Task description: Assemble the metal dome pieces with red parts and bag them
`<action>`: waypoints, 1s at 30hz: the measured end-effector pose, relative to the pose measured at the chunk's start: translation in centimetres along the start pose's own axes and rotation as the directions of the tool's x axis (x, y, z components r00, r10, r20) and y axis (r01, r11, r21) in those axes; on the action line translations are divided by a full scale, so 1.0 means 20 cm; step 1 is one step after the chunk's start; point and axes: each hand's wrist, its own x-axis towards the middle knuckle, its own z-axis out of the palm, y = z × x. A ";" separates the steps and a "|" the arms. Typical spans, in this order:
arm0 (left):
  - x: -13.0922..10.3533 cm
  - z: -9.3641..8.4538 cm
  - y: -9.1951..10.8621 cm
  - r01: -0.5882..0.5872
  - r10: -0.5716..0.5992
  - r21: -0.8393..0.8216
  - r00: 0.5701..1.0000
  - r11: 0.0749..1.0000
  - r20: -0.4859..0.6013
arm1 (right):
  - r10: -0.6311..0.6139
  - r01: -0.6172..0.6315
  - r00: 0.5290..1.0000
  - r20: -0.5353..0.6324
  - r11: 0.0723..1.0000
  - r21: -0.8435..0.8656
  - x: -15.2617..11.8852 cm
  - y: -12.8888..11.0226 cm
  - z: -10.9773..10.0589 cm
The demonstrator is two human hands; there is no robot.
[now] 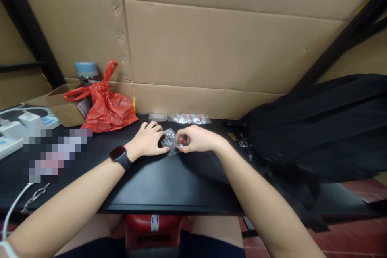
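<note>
My left hand (pixel 148 140) lies on the black table (pixel 169 185) with its fingers spread, touching the left side of a crinkled clear plastic wrapper (pixel 169 140). My right hand (pixel 198 139) is curled around a small round clear item (pixel 182 142) with red and dark parts inside, at the wrapper's right edge. Behind the hands, against the cardboard wall, are a clear packet of round silvery items (pixel 192 119) and another small clear packet (pixel 158 117).
A red plastic bag (pixel 109 107) stands by a cardboard box (pixel 67 107) and a blue-lidded bottle (pixel 87 70) at the back left. White power strips (pixel 12 139) lie far left. A black backpack (pixel 317 129) covers the right side, with small cables (pixel 245 145) beside it.
</note>
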 end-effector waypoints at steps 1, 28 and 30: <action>0.00 0.00 0.01 0.001 -0.001 0.012 1.000 1.000 0.000 | 0.007 -0.007 1.000 0.028 1.000 -0.017 -0.01 -0.02 0.00; -0.02 0.02 0.02 0.036 -0.035 -0.043 0.999 0.998 0.026 | -0.107 0.092 0.985 -0.135 0.989 -0.113 0.07 0.01 0.13; -0.02 0.02 0.02 0.036 -0.035 -0.043 0.999 0.998 0.025 | -0.116 0.097 0.984 -0.135 0.986 -0.139 0.08 0.02 0.13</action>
